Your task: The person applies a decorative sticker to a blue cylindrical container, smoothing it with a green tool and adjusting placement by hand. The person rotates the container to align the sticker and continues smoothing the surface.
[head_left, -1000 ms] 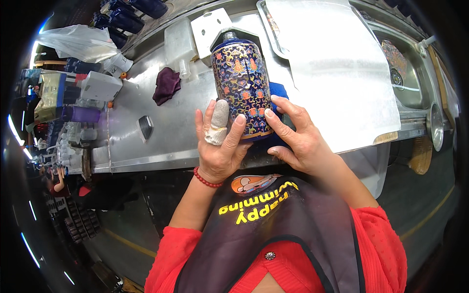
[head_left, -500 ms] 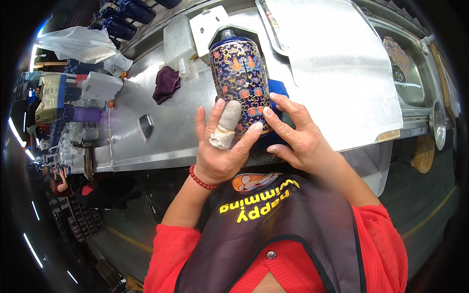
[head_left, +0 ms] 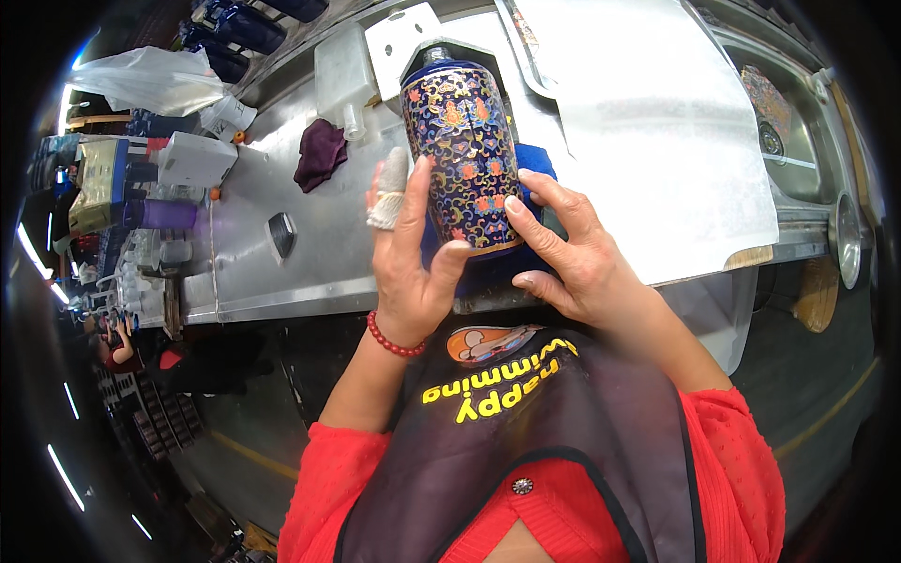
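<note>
A dark blue bottle (head_left: pixel 460 155) with a colourful floral and gold pattern lies on its side, its neck pointing away from me. Under its lower part shows a blue cloth or pad (head_left: pixel 535 167). My left hand (head_left: pixel 405 249) is open along the bottle's left side, thumb near its base. One of its fingers wears a grey finger cover (head_left: pixel 392 178) bound with a band. My right hand (head_left: pixel 572 249) has its fingers spread, with the index and middle fingertips at the bottle's lower right side and the thumb below them.
A purple cloth (head_left: pixel 320 156), a small dark scraper-like piece (head_left: pixel 281 235) and a clear plastic box (head_left: pixel 342 80) sit on the metal bench (head_left: pixel 253 272). White sheets (head_left: pixel 666 159) cover the right side, beside a metal sink (head_left: pixel 807 174). More blue bottles (head_left: pixel 246 28) stand at the far left.
My left hand has slid left off the bottle's front to its left edge, its covered finger now beside the bottle. The right hand has barely moved; the bottle lies about where it was.
</note>
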{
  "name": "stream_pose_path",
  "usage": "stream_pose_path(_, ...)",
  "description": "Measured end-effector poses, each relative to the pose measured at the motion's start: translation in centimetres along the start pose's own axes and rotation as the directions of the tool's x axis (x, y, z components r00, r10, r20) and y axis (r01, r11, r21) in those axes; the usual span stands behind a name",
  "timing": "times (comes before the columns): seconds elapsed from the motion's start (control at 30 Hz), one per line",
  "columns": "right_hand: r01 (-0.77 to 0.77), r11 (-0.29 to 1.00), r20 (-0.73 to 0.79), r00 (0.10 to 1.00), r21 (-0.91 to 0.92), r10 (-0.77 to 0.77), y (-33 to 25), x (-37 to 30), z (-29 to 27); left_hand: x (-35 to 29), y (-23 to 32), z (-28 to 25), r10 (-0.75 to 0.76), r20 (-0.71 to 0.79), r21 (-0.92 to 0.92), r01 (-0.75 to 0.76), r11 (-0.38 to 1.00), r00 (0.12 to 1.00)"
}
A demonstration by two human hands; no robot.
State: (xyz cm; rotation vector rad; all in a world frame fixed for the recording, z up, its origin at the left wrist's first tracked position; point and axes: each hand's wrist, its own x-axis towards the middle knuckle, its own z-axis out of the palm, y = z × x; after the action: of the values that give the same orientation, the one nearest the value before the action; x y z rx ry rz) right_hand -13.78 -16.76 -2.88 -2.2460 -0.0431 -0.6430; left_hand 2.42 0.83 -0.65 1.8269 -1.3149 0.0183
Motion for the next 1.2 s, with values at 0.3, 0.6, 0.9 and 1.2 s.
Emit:
stream_pose_path(0.3,-0.003,1.0,0.003,1.0,0.01,0.003,-0.1,0.1,-0.1,0.3,-0.2,0.0,-0.054,0.083,-0.048,0.058,0.997,0.995)
stream_pose_path(0.6,-0.031,0.998,-0.045,0.999,-0.046,0.029,0.6,2.9,-1.5,4.1,-2.0,-1.3,0.025,-0.041,0.024,-0.024,0.999,0.999)
stream_pose_path(0.9,-0.152,0.987,-0.002,0.988,0.057,0.152,1.9,6.1,-1.7,7.1,-2.4,-1.0,0.132,0.025,0.142,-0.134,0.981,0.991)
stream_pose_path(1.2,-0.16,0.981,0.091,0.984,0.11,0.15,2.9,7.8,-2.9,7.3,-2.1,-1.6,0.08,0.101,0.192,-0.099,0.976,0.992)
